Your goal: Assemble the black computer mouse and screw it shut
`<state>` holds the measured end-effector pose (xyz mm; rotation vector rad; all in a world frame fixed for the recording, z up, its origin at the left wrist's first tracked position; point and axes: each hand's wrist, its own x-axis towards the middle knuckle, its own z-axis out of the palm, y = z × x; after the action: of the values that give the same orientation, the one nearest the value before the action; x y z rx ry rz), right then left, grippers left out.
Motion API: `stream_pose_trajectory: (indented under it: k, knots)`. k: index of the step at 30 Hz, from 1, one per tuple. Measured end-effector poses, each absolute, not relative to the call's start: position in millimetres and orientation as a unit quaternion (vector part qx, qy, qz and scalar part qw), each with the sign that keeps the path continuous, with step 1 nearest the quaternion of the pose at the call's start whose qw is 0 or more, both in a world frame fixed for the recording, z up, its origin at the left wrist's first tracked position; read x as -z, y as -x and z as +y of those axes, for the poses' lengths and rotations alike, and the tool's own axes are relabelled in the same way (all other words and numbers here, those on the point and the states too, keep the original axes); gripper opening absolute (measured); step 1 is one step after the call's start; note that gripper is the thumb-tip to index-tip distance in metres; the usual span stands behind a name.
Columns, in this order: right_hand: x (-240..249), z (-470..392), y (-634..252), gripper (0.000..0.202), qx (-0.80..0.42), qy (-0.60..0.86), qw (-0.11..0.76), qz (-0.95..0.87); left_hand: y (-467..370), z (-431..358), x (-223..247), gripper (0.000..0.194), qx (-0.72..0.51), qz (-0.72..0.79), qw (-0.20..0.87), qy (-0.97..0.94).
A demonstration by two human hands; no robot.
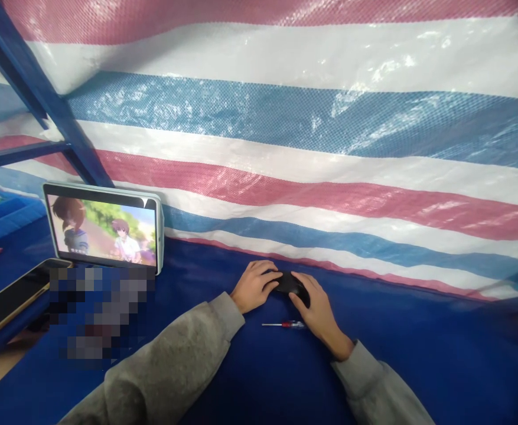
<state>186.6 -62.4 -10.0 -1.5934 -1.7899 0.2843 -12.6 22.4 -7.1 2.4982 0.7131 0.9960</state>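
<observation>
A black computer mouse (289, 284) lies between my two hands on the dark blue table top. My left hand (256, 284) grips its left end, thumb and fingers closed on it. On the other side, my right hand (314, 301) is wrapped round the right end, with the thumb along the near edge. Just below the mouse rests a small screwdriver (284, 324) with a red and clear handle, its thin shaft pointing left. The handle's end is close to my right wrist; neither hand holds it.
A tablet (103, 230) showing a cartoon stands at the left. Before it lie a phone (13, 301) and a blurred-out patch. Blue trays (8, 215) sit at the far left, under a blue metal frame (41, 94). A striped plastic sheet (307, 130) hangs behind the table.
</observation>
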Motion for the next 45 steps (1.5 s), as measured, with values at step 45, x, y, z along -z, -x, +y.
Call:
stream_pose_trajectory:
  k: [45]
  knots:
    - [12.3,-62.7,-187.8,0.043,-0.108,0.611,0.364,-0.695,9.5,26.0,9.4,0.014,-0.385,0.270,0.192,-0.861]
